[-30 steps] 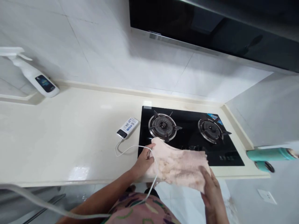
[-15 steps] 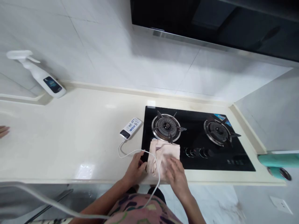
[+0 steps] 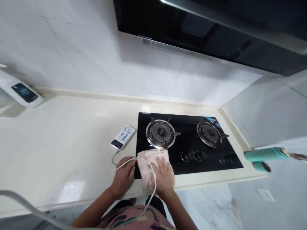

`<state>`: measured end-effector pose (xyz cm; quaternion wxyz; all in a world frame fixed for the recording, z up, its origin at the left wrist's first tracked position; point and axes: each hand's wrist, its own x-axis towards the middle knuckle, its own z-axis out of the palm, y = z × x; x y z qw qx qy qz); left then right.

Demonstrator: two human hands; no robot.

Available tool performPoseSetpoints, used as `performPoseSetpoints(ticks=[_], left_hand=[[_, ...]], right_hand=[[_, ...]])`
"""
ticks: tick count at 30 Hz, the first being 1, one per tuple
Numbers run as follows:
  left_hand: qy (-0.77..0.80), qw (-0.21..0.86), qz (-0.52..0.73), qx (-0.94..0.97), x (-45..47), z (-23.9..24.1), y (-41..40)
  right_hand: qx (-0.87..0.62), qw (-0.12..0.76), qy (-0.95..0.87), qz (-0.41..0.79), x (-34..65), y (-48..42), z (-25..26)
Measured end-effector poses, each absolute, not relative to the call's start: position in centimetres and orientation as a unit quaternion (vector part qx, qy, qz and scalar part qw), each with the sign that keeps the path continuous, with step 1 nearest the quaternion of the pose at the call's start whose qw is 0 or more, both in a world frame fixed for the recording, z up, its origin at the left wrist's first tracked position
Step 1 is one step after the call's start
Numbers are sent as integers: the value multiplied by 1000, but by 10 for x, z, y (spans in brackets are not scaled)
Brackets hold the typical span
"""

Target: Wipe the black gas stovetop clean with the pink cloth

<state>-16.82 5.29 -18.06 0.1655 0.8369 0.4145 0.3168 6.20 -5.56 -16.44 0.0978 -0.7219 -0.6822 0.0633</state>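
A stained pale pink cloth lies folded on the front left corner of the black glass gas hob. My right hand lies flat on top of the cloth with fingers stretched out. My left hand rests on the cream counter just left of the cloth, fingers curled down by its edge. A white cable loops over my left hand and the cloth. It runs to a white power bank left of the hob.
The hob has two ringed burners and a row of knobs. A white spray bottle leans at the far left wall. A dark range hood hangs overhead. A teal flask sticks out at the right.
The cloth was held spread between both hands, then folded and laid on the hob's front left corner. My right hand now presses flat on it; my left hand has come off onto the counter.
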Motion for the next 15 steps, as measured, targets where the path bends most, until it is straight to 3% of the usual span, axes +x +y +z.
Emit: performPoseSetpoints(ticks=[5, 15], left_hand=[[415, 143, 271, 857, -167, -188, 53], [423, 109, 240, 867, -167, -182, 54]], right_hand=[[-802, 133, -582, 8, 114, -61, -178], [-845, 294, -446, -24, 158, -2, -200]])
